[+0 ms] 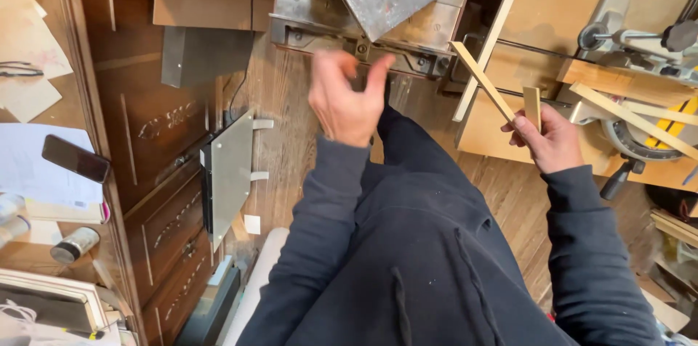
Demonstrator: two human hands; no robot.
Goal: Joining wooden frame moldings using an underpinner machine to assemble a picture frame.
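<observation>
my right hand (554, 144) is closed on two pale wood strips (481, 78), one long and angled up to the left, one short stub (532, 106) upright beside it; my left hand (347, 102) hangs empty, fingers loosely curled and half open, just below the metal machine (378, 4); the mitre saw (640, 62) sits just beyond my right hand; i judge the long strip could catch the leaning board (488, 44) it crosses and twist out of my pinch, since i grip it only at its end.

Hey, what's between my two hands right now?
In the head view, only bare wood floor and your dark trouser leg lie between the empty left hand and the right hand, which holds two wood strips.
</observation>
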